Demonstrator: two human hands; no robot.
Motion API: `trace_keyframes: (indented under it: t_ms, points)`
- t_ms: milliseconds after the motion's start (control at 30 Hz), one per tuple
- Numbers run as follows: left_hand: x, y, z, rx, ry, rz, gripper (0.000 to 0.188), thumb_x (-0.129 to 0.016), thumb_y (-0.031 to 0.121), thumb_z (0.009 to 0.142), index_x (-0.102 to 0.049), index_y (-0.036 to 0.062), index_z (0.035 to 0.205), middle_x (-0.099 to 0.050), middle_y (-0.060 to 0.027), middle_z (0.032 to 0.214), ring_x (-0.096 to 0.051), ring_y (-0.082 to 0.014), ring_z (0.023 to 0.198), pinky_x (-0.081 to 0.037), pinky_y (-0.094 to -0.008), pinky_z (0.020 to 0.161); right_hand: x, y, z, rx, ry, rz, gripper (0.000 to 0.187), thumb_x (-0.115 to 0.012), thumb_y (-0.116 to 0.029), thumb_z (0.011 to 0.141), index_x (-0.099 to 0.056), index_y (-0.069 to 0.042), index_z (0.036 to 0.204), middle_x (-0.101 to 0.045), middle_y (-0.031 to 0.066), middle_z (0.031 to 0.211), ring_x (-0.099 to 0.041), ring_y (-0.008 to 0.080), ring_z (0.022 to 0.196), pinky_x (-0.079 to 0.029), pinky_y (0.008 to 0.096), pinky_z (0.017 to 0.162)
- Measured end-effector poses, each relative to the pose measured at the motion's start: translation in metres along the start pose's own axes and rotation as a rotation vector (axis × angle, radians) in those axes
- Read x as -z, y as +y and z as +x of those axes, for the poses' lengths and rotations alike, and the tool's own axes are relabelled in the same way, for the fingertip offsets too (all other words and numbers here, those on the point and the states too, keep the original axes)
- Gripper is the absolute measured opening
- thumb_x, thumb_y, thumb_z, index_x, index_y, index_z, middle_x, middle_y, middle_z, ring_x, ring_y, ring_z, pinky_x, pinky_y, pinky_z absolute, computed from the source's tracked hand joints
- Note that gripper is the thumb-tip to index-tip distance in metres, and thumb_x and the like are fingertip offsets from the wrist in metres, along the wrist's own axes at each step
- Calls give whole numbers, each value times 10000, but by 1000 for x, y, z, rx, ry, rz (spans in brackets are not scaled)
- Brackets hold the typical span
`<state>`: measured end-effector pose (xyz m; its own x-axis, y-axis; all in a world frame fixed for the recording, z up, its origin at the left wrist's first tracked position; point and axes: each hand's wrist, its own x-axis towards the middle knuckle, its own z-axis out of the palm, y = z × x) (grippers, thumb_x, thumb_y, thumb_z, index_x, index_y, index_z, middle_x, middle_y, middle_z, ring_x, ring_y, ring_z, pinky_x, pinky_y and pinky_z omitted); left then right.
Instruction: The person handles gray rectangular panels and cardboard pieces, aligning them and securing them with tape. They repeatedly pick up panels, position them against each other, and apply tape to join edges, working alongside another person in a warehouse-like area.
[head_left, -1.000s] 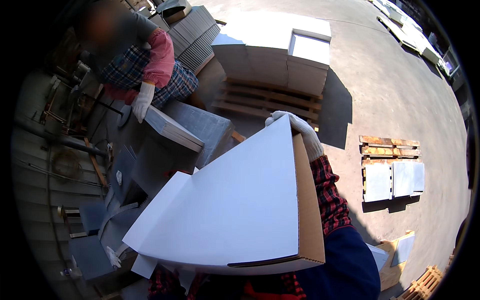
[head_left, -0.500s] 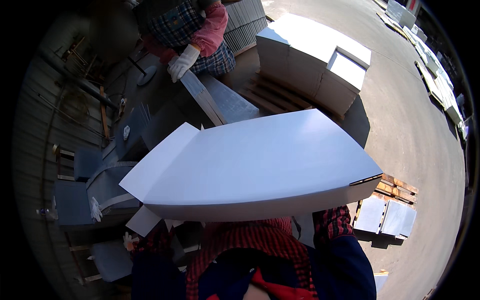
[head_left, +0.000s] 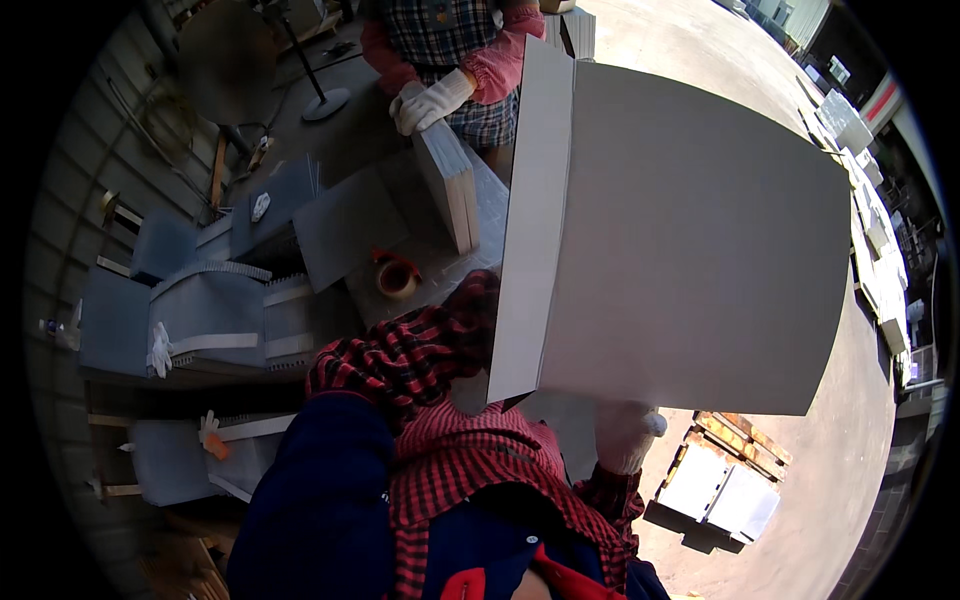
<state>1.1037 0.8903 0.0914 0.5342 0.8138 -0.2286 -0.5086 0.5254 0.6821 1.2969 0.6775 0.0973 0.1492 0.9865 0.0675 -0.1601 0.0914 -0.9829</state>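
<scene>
A large white cardboard box is tilted up in front of me, its broad grey-shaded face toward me and a long narrow side along its left. Under its lower edge is my right hand in a white glove, closed against the box, fingers partly hidden. My left arm, in a red-and-black checked sleeve, reaches up to the box's left side; the left hand itself is hidden there. Left of the box, on the worktable, lies a tape dispenser with a red handle and a brown roll.
Across the table a person's white-gloved hands rest on an upright stack of panels. Dark grey panels and a loose white glove lie at left. A wooden pallet with flat pieces is on the floor at right.
The box has swung from lying nearly level, with its white top showing, to standing steeply tilted further right. My left sleeve has come up beside it, and the tape dispenser is now uncovered.
</scene>
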Motion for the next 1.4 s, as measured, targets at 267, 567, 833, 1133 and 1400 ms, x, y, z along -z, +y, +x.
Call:
trace_keyframes:
  t_ms: [267,567,833,1133,1400]
  points:
    - [-8,-14,29,5,-123,-319,576,-384,592,1035,-468,115,1347,-559,-51,1225,-595,-115,1060,-549,-315,819,-50,-32,43,233,366,-930,425,-712,-143,867,-520,15,1211,-551,189,1143,-571,309,1033,-479,440,853]
    - [125,146,23,-313,-589,-587,589,-410,614,1019,-516,108,1300,-597,-38,1169,-623,-113,1003,-562,-307,768,-120,-19,88,369,521,-577,341,-591,-278,1008,-625,62,1019,-660,122,977,-606,211,844,-508,382,751]
    - [186,279,15,-186,-515,-541,629,-542,600,974,-532,77,1323,-628,-70,1176,-624,-198,1069,-559,-352,809,-185,-2,87,221,503,-458,618,-761,-434,830,-570,69,1133,-583,94,1082,-557,210,971,-470,350,893]
    - [229,327,87,-227,-243,202,295,-591,304,1017,-611,81,1210,-644,-30,1053,-624,-129,951,-527,-319,818,-213,50,100,226,579,-752,201,-650,-117,857,-644,39,983,-661,86,1018,-595,213,883,-507,365,823]
    - [286,369,103,-577,-352,864,270,-587,167,988,-619,49,1228,-657,-20,1155,-610,-127,1079,-481,-278,941,-269,36,143,66,519,-649,291,-671,-134,909,-641,20,1155,-657,143,1158,-621,272,1019,-501,383,900]
